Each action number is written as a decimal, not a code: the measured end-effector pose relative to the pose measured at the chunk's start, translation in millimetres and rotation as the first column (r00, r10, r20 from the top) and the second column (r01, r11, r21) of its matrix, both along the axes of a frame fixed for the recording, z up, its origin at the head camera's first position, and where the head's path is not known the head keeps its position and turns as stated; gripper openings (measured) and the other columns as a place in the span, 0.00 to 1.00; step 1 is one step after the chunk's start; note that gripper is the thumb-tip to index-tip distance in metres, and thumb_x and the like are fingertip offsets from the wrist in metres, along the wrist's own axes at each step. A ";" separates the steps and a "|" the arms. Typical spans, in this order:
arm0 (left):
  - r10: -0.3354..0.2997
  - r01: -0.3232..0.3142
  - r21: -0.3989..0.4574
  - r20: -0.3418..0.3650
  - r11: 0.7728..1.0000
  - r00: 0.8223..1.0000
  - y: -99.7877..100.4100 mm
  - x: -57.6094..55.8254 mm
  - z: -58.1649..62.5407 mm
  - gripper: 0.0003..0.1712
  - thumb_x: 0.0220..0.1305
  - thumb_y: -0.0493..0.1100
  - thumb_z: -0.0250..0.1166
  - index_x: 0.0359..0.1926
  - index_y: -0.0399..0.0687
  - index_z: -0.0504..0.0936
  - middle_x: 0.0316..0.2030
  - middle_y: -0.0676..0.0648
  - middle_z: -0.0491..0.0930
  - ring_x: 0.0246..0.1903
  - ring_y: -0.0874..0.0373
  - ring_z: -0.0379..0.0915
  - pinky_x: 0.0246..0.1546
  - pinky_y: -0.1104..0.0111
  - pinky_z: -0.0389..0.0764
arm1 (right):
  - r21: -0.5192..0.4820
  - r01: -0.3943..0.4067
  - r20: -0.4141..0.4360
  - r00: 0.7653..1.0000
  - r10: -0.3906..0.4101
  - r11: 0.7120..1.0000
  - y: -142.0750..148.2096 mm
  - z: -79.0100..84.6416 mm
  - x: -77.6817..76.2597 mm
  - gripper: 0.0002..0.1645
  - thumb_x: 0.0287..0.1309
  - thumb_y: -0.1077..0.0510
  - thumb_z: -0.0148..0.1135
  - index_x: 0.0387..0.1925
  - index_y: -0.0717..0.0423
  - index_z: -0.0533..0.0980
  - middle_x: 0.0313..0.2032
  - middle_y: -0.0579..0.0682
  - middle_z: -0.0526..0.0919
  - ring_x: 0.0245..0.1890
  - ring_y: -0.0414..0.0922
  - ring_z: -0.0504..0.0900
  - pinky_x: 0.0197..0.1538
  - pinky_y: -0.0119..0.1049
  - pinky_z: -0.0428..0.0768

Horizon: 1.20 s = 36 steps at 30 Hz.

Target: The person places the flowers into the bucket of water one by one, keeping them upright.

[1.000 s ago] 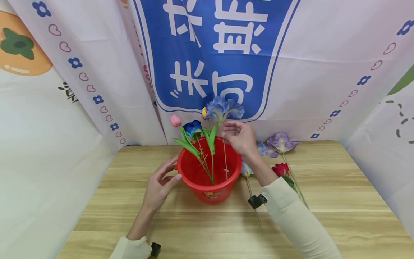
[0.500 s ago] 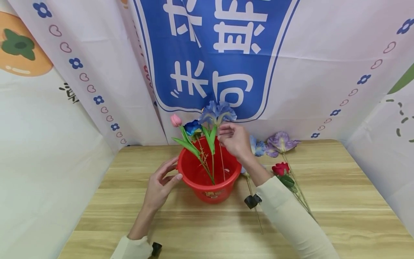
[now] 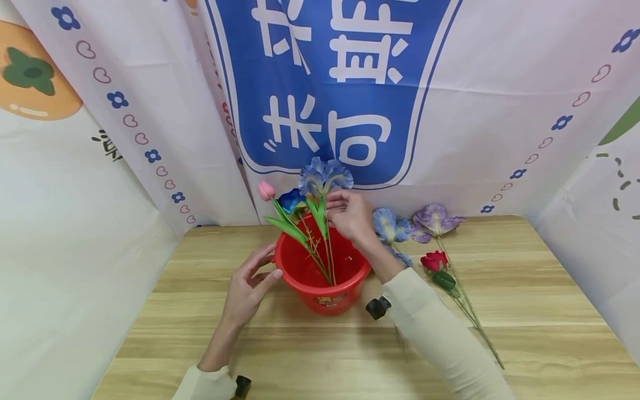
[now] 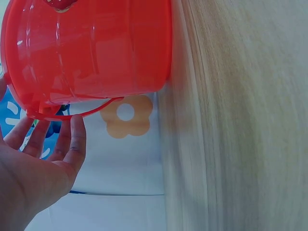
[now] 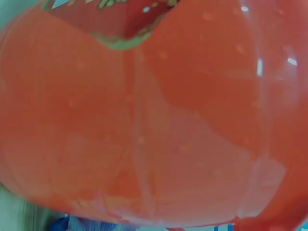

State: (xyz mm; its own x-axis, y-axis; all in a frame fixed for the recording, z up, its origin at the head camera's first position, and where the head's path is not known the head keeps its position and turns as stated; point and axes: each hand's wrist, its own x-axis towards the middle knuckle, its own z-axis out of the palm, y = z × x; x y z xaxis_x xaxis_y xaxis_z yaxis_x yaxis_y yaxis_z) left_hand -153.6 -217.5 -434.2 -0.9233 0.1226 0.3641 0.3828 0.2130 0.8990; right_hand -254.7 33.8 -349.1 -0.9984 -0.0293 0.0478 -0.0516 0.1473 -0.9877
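Observation:
A red bucket [image 3: 306, 299] stands on the table. My left hand [image 3: 244, 291] is at its left side, thumb and spread fingers touching the rim; in the left wrist view the fingertips of the left hand [image 4: 41, 171] meet the thin red handle [image 4: 91, 112]. Between fingers and thumb, my right hand [image 3: 352, 218] pinches the stem of a blue artificial iris [image 3: 325, 176] just under its bloom, the stem's lower end inside the bucket. A pink tulip [image 3: 266, 191] and a blue flower [image 3: 291, 201] lean left in the bucket. The bucket wall [image 5: 192, 120] fills the right wrist view, hiding the right hand.
Right of the bucket, blue irises [image 3: 391, 225], a purple iris [image 3: 436, 219] and a red rose [image 3: 434, 260] lie on the wooden table [image 3: 320, 355]. A printed white and blue cloth [image 3: 470, 144] hangs behind the table's back edge.
My right hand has moved left with the blue iris, and its stem now stands close beside the other stems. The pink tulip and blue flower have shifted slightly left. The left hand stays put.

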 end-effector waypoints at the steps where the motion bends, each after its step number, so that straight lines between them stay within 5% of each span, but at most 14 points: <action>1: -0.001 0.001 0.002 -0.002 1.000 1.000 -0.1 0.0 -0.5 0.33 0.70 0.31 0.69 0.75 0.46 0.76 0.72 0.40 0.76 0.63 0.66 0.79 0.53 0.72 0.88 | -0.010 -0.003 0.008 1.000 0.003 1.000 0.5 0.0 0.2 0.21 0.62 0.73 0.70 0.56 0.63 0.84 0.52 0.61 0.90 0.48 0.53 0.91 0.46 0.45 0.93; 6: 0.001 -0.001 0.002 0.001 1.000 1.000 -0.8 -0.2 -1.0 0.33 0.71 0.31 0.69 0.75 0.46 0.76 0.72 0.41 0.76 0.64 0.66 0.79 0.53 0.72 0.88 | -0.047 0.013 0.026 1.000 -0.012 0.999 9.3 0.7 2.6 0.21 0.64 0.72 0.68 0.58 0.63 0.83 0.53 0.62 0.88 0.48 0.53 0.90 0.48 0.46 0.93; 15: 0.010 -0.010 -0.009 0.003 1.000 1.000 -1.8 -0.4 -0.3 0.33 0.71 0.32 0.69 0.75 0.48 0.76 0.72 0.42 0.76 0.63 0.67 0.79 0.53 0.72 0.88 | 0.071 0.031 -0.051 0.998 -0.027 0.997 19.9 0.3 11.6 0.20 0.62 0.72 0.68 0.56 0.63 0.84 0.52 0.64 0.89 0.46 0.54 0.91 0.43 0.39 0.93; 26: 0.011 -0.011 -0.008 0.017 1.000 1.000 0.2 -1.4 0.6 0.33 0.72 0.34 0.69 0.75 0.49 0.76 0.73 0.43 0.76 0.64 0.66 0.78 0.53 0.73 0.88 | 0.243 0.047 -0.103 0.994 -0.023 0.969 37.5 6.4 29.2 0.19 0.66 0.64 0.71 0.57 0.61 0.85 0.52 0.59 0.91 0.53 0.55 0.91 0.58 0.49 0.90; 36: 0.016 -0.016 -0.013 0.022 1.000 1.000 -0.1 -0.8 -1.8 0.33 0.72 0.34 0.69 0.76 0.50 0.76 0.73 0.43 0.76 0.64 0.66 0.78 0.53 0.73 0.88 | 0.141 0.028 -0.075 0.997 -0.018 0.990 55.5 3.0 39.7 0.24 0.66 0.65 0.71 0.62 0.64 0.81 0.54 0.63 0.89 0.53 0.58 0.91 0.50 0.42 0.93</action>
State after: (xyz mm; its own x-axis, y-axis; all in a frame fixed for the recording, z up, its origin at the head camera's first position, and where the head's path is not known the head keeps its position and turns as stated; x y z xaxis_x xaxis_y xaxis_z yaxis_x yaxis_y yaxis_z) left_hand -154.4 -217.6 -436.0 -0.9330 0.1122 0.3420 0.3593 0.2308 0.9042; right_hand -215.0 89.4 -346.0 -0.9929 -0.0183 0.1175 -0.1177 0.2878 -0.9504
